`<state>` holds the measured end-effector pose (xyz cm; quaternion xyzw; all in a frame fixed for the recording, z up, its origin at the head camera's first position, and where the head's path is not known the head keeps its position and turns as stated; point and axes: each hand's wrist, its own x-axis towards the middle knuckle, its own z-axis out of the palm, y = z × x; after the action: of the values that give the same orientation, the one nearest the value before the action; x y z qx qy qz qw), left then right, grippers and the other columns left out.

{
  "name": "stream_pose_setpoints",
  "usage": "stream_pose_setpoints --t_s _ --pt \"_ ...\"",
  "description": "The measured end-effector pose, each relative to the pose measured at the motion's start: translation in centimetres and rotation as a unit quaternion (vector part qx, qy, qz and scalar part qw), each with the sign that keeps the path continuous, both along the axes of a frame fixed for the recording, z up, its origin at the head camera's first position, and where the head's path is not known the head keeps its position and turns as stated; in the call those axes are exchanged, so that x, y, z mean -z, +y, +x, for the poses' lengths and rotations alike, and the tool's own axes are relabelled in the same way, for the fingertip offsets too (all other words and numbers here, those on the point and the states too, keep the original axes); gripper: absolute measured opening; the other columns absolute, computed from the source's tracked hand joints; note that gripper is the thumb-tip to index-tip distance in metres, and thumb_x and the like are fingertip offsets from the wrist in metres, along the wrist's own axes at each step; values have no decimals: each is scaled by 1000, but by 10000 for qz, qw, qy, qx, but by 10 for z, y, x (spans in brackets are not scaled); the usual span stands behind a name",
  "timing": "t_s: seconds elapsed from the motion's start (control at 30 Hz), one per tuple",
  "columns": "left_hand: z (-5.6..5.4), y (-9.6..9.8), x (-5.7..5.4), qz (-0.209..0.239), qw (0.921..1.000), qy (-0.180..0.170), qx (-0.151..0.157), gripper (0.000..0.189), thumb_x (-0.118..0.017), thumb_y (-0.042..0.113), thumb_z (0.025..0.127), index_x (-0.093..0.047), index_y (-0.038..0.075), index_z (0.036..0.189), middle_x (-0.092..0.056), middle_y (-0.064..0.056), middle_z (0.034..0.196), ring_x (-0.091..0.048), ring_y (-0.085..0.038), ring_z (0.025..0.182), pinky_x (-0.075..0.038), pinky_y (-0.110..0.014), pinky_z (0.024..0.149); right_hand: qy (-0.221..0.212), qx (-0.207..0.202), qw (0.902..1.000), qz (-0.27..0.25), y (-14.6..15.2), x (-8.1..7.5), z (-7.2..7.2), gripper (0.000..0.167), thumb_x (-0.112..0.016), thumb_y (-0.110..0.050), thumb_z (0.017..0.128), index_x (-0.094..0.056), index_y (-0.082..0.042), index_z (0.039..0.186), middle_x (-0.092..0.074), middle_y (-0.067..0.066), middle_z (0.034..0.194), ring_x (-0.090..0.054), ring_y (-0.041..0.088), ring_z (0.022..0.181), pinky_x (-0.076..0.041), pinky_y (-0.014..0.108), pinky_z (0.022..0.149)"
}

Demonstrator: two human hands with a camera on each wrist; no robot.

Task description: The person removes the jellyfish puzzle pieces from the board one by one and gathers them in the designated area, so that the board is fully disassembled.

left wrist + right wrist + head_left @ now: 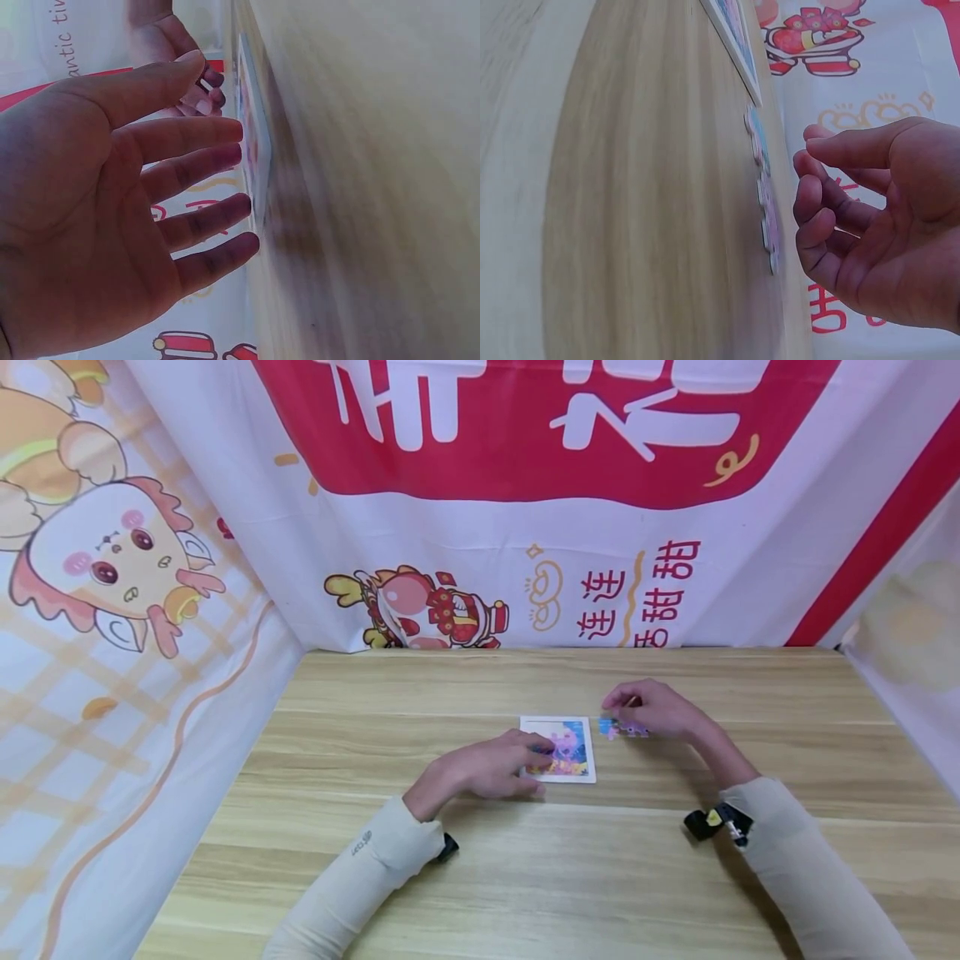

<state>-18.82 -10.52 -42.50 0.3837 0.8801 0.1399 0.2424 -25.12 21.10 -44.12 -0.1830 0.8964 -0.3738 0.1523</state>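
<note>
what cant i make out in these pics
Head view: the left hand hides part of the puzzle.
Head view: the right hand hides part of the loose pieces.
Head view: the top edge cuts off the white writing.
Left wrist view: the puzzle is too edge-on to read.
Right wrist view: the top edge cuts off the puzzle.

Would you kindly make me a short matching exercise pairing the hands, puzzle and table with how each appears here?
1. Left hand
2. Right hand
3. Framed jigsaw puzzle
4. Table

A. Pale, wood-grained
B. Curled fingers near the loose puzzle pieces
C. White-bordered
D. Extended fingers over item 3

Pairs: 1-D, 2-B, 3-C, 4-A
</note>
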Motion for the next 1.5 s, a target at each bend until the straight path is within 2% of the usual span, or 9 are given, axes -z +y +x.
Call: stream_pose_setpoints --t_s 0.17,0.47,0.73,0.8,0.97,1.1,1.27,1.43,1.5 --pt "-1 7 -4 31 10000 17 30 49 -62 35 110 -59 16 155 -37 1 175 -31 -23 163 -28 -43 135 -89 -25 10000 -11 -11 -1 -1 24 -64 -8 103 -75 -4 123 -76 14 116 -66 24 98 -56 33 83" --pt "-2 21 -3 23 9996 -38 279 53 -61 35 110 -55 14 158 -32 0 178 -26 -24 166 -26 -43 136 -280 -304 9988 -252 -31 -2 1 26 -62 -6 103 -74 -2 126 -75 19 121 -67 28 94 -58 32 74" --pt "-3 25 -2 -121 9994 19 320 54 -60 37 110 -54 13 158 -33 -1 177 -27 -24 165 -24 -41 136 -302 -401 9987 -93 -40 2 -1 25 -62 -9 104 -75 -6 126 -76 13 124 -67 26 106 -56 32 83" --pt "-3 26 -1 -157 9994 15 320 55 -60 37 110 -53 12 159 -33 -1 177 -27 -25 165 -25 -41 136 -377 -389 9985 -85 -40 3 -1 25 -62 -9 104 -75 -7 125 -76 13 124 -67 25 103 -55 32 79" --pt "-4 26 0 -215 9994 -22 288 56 -61 38 110 -52 13 159 -32 -1 177 -26 -25 166 -25 -42 136 -574 -398 9975 -118 -41 4 -1 24 -61 -9 106 -76 -8 125 -75 13 121 -62 22 78 -53 28 66" --pt "-4 27 1 -197 9994 20 288 56 -61 39 110 -53 14 159 -33 0 177 -27 -24 165 -26 -42 136 -580 -463 9972 -53 -42 2 1 23 -62 -12 106 -76 -10 124 -76 12 119 -59 21 72 -50 27 65" --pt "-3 27 1 -164 9995 8 263 56 -63 38 109 -54 13 158 -33 0 177 -27 -24 165 -26 -42 136 -430 -576 9973 176 -44 -1 4 23 -63 -12 106 -78 -12 123 -77 9 120 -60 22 81 -50 30 71" --pt "-2 26 0 -162 9996 1 234 56 -62 39 109 -54 14 158 -33 0 177 -26 -24 166 -25 -43 136 -118 -720 9967 352 -46 -1 5 22 -69 -11 102 -79 -13 122 -78 6 121 -69 24 105 -57 36 88" --pt "-2 26 0 -161 9996 10 223 56 -62 39 109 -54 14 158 -33 0 177 -26 -24 166 -25 -43 136 18 -773 9962 397 -48 1 5 23 -74 -11 100 -79 -13 122 -79 6 120 -70 25 110 -59 39 92"
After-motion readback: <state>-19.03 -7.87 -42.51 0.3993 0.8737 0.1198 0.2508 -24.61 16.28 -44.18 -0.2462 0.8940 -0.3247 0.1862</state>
